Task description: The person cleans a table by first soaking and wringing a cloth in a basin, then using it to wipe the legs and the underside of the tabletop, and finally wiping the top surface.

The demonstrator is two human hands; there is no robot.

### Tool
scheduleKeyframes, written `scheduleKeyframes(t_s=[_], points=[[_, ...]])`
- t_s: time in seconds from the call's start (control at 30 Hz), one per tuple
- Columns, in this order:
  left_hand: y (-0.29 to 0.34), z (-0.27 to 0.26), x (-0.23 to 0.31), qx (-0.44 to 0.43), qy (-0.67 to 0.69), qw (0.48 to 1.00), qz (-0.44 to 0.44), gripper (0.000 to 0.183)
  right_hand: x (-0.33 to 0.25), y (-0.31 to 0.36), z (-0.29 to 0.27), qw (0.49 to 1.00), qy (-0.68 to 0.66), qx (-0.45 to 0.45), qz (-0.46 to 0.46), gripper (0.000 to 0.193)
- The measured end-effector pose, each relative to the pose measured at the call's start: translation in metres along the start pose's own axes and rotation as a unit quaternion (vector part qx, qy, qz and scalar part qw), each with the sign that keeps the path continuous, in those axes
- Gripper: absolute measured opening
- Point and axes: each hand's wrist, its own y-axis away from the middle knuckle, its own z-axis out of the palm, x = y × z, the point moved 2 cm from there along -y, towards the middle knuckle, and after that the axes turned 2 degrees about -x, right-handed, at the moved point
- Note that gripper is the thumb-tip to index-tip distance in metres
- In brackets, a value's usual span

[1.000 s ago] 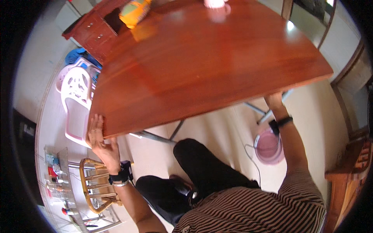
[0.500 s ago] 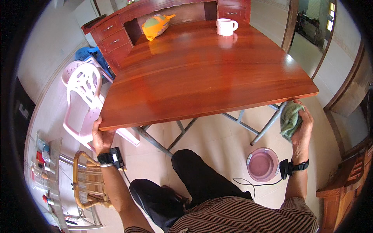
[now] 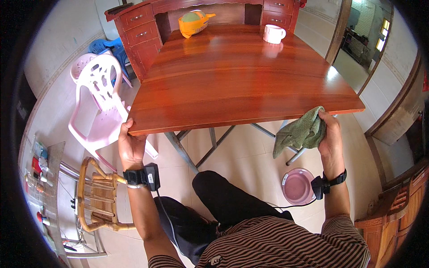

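Note:
A glossy red-brown wooden table (image 3: 241,89) on grey metal folding legs stands before me. My left hand (image 3: 132,142) grips its near left corner, thumb on the top and the other fingers underneath. At the near right edge, my right hand (image 3: 330,134) is closed on a green cloth (image 3: 301,131), which hangs down in front of the table edge, with its upper end at the tabletop. On the table's far part stand a white mug (image 3: 273,34) and an orange bag (image 3: 193,24) with a round green thing in it.
Behind the table is a red desk with drawers (image 3: 142,33). Pink plastic chairs (image 3: 100,96) and a bamboo chair (image 3: 100,196) stand on the left. A pink basin (image 3: 298,186) sits on the floor at right, near wooden furniture (image 3: 393,214). A glass shelf (image 3: 47,187) holds small items.
My right hand has moved left and up along the table edge, bringing the cloth to the tabletop. My left hand still holds the corner. The whole view has shifted slightly.

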Motion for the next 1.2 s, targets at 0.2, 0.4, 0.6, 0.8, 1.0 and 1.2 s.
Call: scheduleKeyframes(t_s=[0.2,0.4,0.6,0.8,1.0,1.2], points=[[0.048,0.026,-0.01,0.041,-0.014,0.999,0.025,0.045,-0.001,-0.019,-0.017,0.993,0.071,0.071,-0.07,0.02],[0.094,0.075,-0.039,0.05,0.0,0.998,0.042,0.036,-0.013,-0.076,-0.076,0.991,0.079,0.072,-0.078,0.019],[0.132,0.145,-0.075,0.078,-0.014,0.997,0.016,0.043,-0.027,-0.152,-0.142,0.993,0.083,0.056,-0.056,0.017],[0.164,0.2,-0.123,0.051,0.006,0.998,-0.036,0.038,-0.039,-0.227,-0.204,0.994,0.106,0.022,-0.01,0.016],[0.196,0.246,-0.177,-0.031,-0.013,0.998,-0.043,0.049,-0.043,-0.272,-0.256,0.985,0.17,0.015,-0.022,0.023],[0.208,0.294,-0.21,-0.142,0.009,0.984,-0.105,0.062,-0.065,-0.264,-0.245,0.957,0.281,0.048,-0.056,0.038]])
